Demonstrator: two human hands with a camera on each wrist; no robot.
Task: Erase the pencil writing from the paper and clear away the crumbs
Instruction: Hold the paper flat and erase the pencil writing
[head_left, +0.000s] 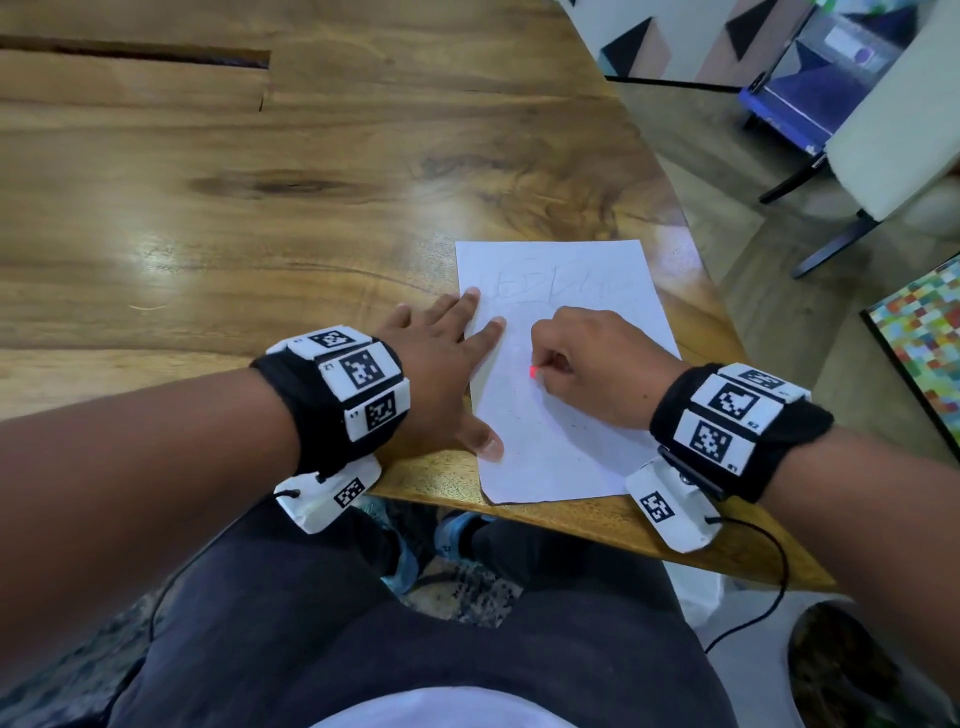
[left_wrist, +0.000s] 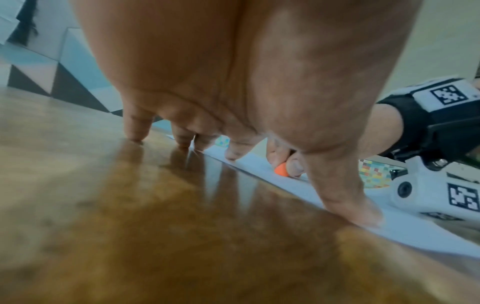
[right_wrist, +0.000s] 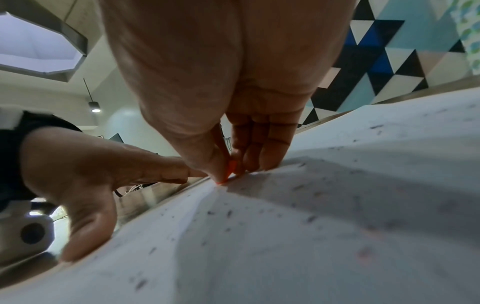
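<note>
Paper (head_left: 561, 447) lies on the glossy wooden table (head_left: 260, 208).

eraser (head_left: 532, 372): only an orange-red tip shows below the right hand (head_left: 597, 364); its body is hidden between thumb and fingers, so its shape cannot be told
pencil writing (head_left: 558, 288): faint, too blurred to read; its lower part is covered by the right hand
paper (head_left: 556, 441): left margin hidden under the left hand (head_left: 441, 374); near right corner covered by the right wrist's camera
crumbs (right_wrist: 228, 214): dark specks, too small to tell apart
table (head_left: 260, 208): cut off by the head view's left and top edges
</note>
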